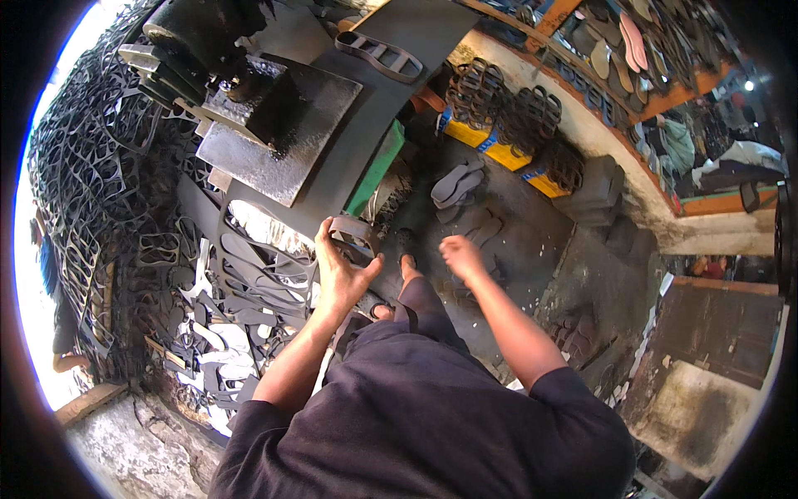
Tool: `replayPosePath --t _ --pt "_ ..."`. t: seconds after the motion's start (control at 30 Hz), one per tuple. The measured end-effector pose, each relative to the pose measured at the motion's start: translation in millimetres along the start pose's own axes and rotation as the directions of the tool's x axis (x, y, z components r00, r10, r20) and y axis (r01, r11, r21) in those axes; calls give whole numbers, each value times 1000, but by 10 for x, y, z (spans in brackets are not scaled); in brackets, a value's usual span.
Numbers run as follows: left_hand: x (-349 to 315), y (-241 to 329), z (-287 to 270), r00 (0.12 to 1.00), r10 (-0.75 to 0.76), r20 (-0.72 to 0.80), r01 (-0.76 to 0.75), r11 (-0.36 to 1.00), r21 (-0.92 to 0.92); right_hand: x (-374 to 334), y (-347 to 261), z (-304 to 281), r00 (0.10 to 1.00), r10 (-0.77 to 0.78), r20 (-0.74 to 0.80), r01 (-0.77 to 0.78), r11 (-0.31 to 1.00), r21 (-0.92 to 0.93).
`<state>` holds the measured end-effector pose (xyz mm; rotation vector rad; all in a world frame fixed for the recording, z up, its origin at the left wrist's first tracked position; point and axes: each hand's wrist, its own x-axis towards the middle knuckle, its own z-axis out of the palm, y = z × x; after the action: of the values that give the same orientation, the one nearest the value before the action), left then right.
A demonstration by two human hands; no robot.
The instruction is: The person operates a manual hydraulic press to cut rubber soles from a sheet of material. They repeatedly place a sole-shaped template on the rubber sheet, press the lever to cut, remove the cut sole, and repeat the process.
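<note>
My left hand (339, 279) is raised by the bench's near edge, thumb spread from the fingers. Between them is a brownish-grey, band-like cutting die (356, 229), which the hand grips from below. To the right, my right hand (462, 257) hovers over the floor with its fingers curled in; nothing shows in it. Another cutting die (379, 56), sole-shaped with crossbars, lies on the dark sheet (366, 91) at the far end of the bench. A press (258, 100) with a worn metal plate (291, 154) stands left of that sheet.
Cut-out sheet scraps (91, 166) are heaped at the left, with more offcuts (224, 349) below the bench. Dark soles (457, 185) lie on the floor. Several dies (478, 91) stand on yellow-and-blue boxes (490, 150) by the wall. A wooden rack (615, 50) holds soles.
</note>
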<state>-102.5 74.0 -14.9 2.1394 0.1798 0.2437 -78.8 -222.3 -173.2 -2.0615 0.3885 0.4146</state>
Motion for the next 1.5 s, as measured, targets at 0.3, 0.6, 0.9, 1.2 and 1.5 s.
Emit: replayPosePath --t 0.3,0.6,0.9,1.2,1.5 --pt "1146 626 -38 888 -306 -343 154 901 -405 732 -2546 -79 701 -711 -51 681 689 -246" --pt "641 -1189 -230 529 -739 -417 598 673 -435 3772 -3632 -385 748 -661 64 641 692 -332" --pt "311 -1214 -638 474 -878 -60 552 350 -757 2178 -3581 -192 846 -391 362 316 915 250" --pt "-59 -1509 -738 656 -735 172 416 161 -895 -644 -2864 925 485 -681 549 813 582 3" --pt "-64 -1451 -684 632 -764 130 376 156 -913 -462 -2372 1789 367 -817 444 930 305 -207"
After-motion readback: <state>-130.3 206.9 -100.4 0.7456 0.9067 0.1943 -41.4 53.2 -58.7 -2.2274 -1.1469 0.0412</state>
